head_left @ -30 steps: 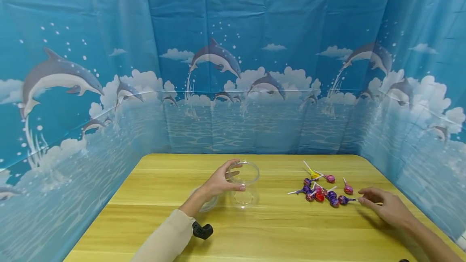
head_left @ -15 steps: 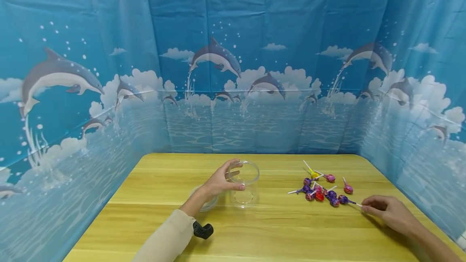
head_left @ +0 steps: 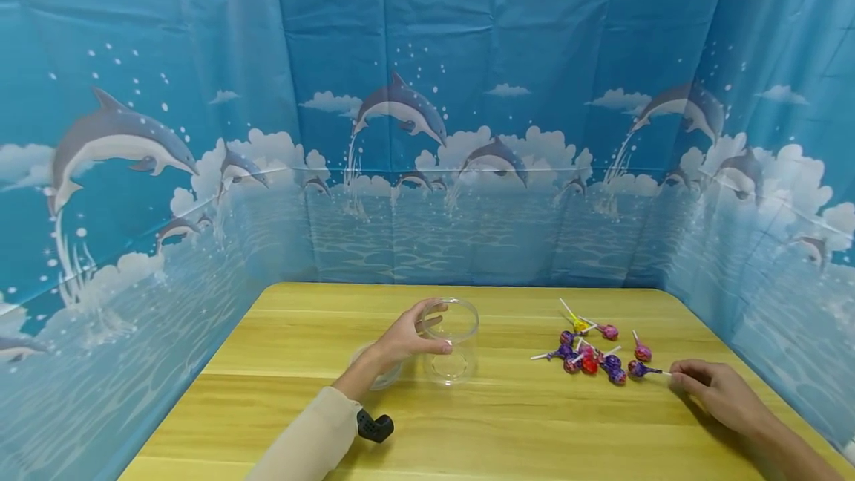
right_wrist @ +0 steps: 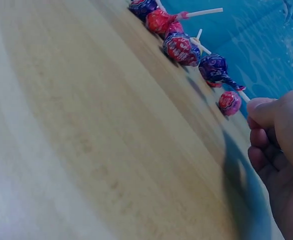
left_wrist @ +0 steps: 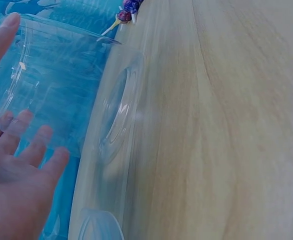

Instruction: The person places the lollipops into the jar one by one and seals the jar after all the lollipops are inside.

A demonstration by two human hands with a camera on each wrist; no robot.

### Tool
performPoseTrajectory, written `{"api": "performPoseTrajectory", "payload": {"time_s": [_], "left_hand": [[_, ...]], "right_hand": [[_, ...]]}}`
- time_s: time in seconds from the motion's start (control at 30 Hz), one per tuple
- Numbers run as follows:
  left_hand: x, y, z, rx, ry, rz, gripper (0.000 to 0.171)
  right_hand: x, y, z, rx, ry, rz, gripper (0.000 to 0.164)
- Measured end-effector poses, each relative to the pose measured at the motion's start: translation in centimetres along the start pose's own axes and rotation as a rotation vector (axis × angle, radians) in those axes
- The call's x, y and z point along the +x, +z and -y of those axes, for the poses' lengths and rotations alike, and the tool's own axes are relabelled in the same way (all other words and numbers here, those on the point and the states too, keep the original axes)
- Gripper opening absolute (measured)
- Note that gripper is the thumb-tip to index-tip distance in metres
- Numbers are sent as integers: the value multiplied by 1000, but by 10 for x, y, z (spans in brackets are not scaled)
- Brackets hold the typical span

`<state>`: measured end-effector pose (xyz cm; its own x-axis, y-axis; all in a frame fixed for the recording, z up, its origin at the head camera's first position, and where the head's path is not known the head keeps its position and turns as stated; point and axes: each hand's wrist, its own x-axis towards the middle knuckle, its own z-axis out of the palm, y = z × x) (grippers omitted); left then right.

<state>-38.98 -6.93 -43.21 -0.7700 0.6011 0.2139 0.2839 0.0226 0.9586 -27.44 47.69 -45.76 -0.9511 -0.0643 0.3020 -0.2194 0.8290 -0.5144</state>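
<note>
A clear plastic jar [head_left: 461, 351] stands upright on the table, its open rim at the top. My left hand [head_left: 406, 341] grips its upper side, thumb in front and fingers behind; the left wrist view shows the see-through wall [left_wrist: 61, 85] beside these fingers. On the right, my right hand [head_left: 718, 392] pinches the white stick of a purple-wrapped lollipop [head_left: 637, 369] between thumb and forefinger. The right wrist view shows this lollipop [right_wrist: 214, 69] with its head toward the others. Several more lollipops [head_left: 589, 361], in purple, red, pink and yellow wrappers, lie in a loose cluster to its left.
A clear round lid [head_left: 389, 379] lies left of the jar, partly hidden behind the left forearm. One pink lollipop [head_left: 643, 352] lies apart, just behind the held one. A dolphin-print curtain [head_left: 427, 228] encloses the wooden table [head_left: 508, 436] at the back and sides.
My right hand has closed its thumb and forefinger on the lollipop's stick and shifted slightly right and down. The left hand keeps its grip on the jar. The head view has shifted slightly.
</note>
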Motion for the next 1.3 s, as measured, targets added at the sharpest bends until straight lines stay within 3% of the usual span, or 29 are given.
{"api": "performPoseTrajectory", "payload": {"time_s": [0.13,0.37,0.63,0.93,1.3], "left_hand": [[-1,2,0,3,-8,-11,85],[-1,1,0,17,-6,-10,86],[-3,0,-1,25,-9,10,89],[-1,-2,2,53,3,18,86],[-1,-3,1,92,1,23,86]], "right_hand": [[2,-5,4,49,11,-33,28],[19,-22,27,103,66,43,45],[43,-21,51,105,33,47,42],[69,-13,90,135,-65,43,35],[103,8,141,274,-163,95,20]]}}
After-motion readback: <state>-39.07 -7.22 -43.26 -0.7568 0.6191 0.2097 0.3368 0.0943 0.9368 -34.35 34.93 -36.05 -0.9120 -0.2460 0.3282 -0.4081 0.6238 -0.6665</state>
